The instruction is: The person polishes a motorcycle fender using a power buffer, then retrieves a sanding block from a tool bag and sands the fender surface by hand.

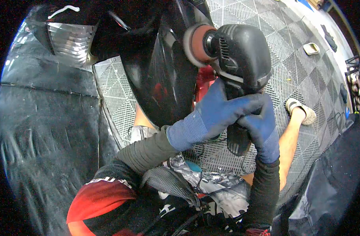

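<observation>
Head view: polisher (pixel 247 57) in gloved hands (pixel 217 112).

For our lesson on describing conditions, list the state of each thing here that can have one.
Polisher, held two-handed; running or not, unclear.
Polishing pad, fitted to polisher.
Left hand, gloved, gripping polisher.
Right hand, gloved, gripping polisher.
Black car panel, glossy.
Car lamp, apparently unlit.
Near clog, worn.
Far clog, unworn.

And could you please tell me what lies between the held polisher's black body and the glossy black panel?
The round reddish-brown pad, in the head view.
</observation>
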Demonstrator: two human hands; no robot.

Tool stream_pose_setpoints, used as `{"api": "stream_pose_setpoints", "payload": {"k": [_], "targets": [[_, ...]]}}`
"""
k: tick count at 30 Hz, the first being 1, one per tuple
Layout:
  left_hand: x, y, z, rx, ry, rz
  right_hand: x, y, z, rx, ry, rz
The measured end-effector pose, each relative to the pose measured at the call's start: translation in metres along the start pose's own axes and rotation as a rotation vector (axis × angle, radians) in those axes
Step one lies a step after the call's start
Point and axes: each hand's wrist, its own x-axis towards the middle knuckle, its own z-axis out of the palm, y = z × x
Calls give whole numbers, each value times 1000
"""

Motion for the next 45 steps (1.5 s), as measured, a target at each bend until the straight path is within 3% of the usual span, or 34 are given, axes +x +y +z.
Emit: {"api": "stream_pose_setpoints", "payload": {"k": [6,11,15,17,21,23,24,28,33,36,45], "targets": [[-2,-15,-1,167,-4,25,-2,41,-7,24,-4,90],[0,2,-3,30,-18,-26,0,6,-2,28,10,76],[4,34,-1,320,61,100,12,-45,7,-6,-42,-57],[6,56,5,9,73,147,21,-60,12,45,-139,-157],[19,50,-1,119,20,216,28,-60,9,26,-116,-121],[14,23,1,97,33,258,23,-25,-1,-35,-49,-135],[11,14,3,8,60,105,19,-8,-6,-18,-44,-73],[-3,-2,8,58,69,-96,3,48,-22,-70,-43,88],[-12,-23,5,222,48,-97,-9,70,-23,56,-147,18],[-14,-11,3,215,-35,-219,-9,57,-27,197,-230,133],[-12,-6,13,170,41,-205,-1,39,-39,284,-318,237]]}}
